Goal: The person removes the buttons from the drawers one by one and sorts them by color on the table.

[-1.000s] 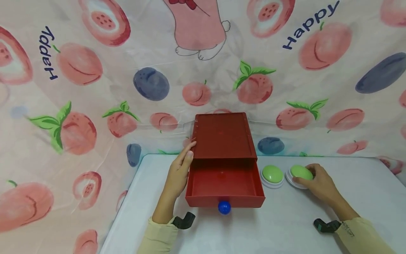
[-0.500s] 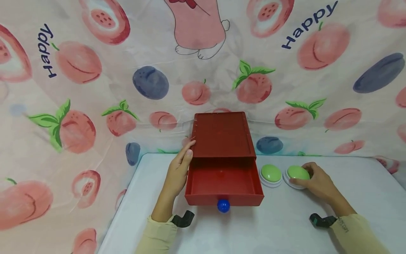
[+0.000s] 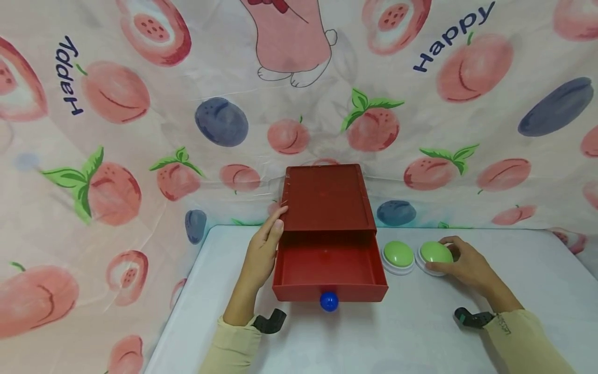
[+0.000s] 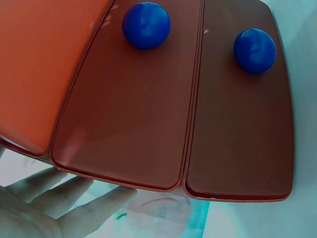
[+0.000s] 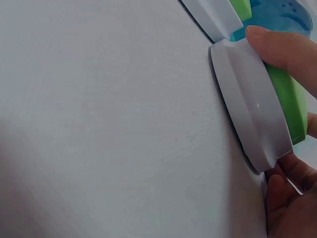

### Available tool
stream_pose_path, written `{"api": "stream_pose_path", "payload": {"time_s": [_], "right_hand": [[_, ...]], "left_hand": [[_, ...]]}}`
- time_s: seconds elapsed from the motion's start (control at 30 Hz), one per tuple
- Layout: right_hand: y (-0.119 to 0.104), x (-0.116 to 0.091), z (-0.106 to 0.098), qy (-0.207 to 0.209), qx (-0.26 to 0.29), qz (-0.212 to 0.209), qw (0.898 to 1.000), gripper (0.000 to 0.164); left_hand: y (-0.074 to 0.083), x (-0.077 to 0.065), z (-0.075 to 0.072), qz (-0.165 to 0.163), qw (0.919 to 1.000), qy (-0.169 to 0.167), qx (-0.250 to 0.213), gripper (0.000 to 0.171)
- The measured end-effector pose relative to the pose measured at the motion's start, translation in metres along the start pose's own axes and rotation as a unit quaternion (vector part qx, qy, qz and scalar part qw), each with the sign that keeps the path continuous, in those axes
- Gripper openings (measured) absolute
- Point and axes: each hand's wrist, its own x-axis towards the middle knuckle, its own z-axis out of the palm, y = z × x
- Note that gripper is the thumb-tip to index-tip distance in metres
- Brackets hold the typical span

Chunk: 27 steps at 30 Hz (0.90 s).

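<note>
On the right half of the bench (image 3: 397, 337), I have the outer green button (image 3: 435, 251) before me: a smooth, domed, bright green cap on a wide, glossy white round base, sitting upright. My right hand (image 3: 467, 266) grips it, thumb on the near side and curled fingers round the far right edge; in the right wrist view some fingertips reach under or beside the base. The inner green button (image 3: 398, 254), of the same make, sits just to its left; I cannot tell whether the two bases touch.

Left of that pair stands the red cabinet (image 3: 327, 200), with a dull, dark red top panel and a raised rim. Its top drawer (image 3: 299, 294) stands well out towards me, brighter red, its floor in plain sight with a small round mark towards the back, and a glossy blue knob (image 3: 329, 301) on its front. The left wrist camera gives me two closed drawers (image 4: 124, 109) below, each with a blue knob.

My left hand (image 3: 261, 254) lies along the cabinet's left side, fingers extended and touching it without grasping. Behind everything hangs a fruit-printed cloth (image 3: 163, 111).
</note>
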Motion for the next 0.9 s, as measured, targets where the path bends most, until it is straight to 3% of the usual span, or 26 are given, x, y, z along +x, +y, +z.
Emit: {"api": "stream_pose_path", "payload": {"time_s": [0.9], "right_hand": [[-0.0001,-0.0023,-0.0072,-0.03,0.038,0.017,0.999,0.097]], "left_hand": [[0.0002,-0.0025,0.0004,-0.009,0.9999,-0.002,0.004,0.04]]}}
